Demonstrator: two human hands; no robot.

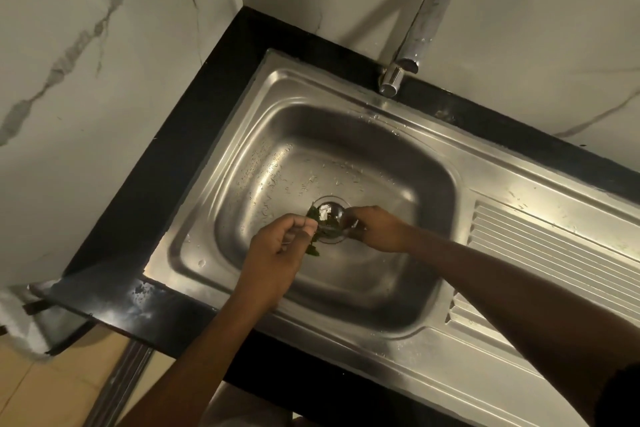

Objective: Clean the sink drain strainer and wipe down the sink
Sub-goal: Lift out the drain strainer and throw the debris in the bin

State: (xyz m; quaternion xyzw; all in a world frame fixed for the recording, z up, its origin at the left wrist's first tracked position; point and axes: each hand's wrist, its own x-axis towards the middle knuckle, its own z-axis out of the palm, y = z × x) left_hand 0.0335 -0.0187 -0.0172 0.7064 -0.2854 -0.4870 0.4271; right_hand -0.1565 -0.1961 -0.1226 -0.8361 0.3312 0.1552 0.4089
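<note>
A stainless steel sink (349, 291) fills the middle of the head view. Over its drain sits the round metal drain strainer (330, 215), which looks lifted a little. My right hand (377, 229) grips the strainer's right rim. My left hand (277, 250) is at the strainer's left side with its fingers pinched on dark green leafy scraps (313, 248). More green scraps cling to the strainer's upper left edge. Water drops dot the basin floor.
A chrome faucet (412, 45) juts from the back wall, its spout above the basin's far rim. A ribbed drainboard (554, 253) lies to the right. Black countertop (194, 135) frames the sink; marble-look walls stand behind and left. Tan floor shows at the lower left.
</note>
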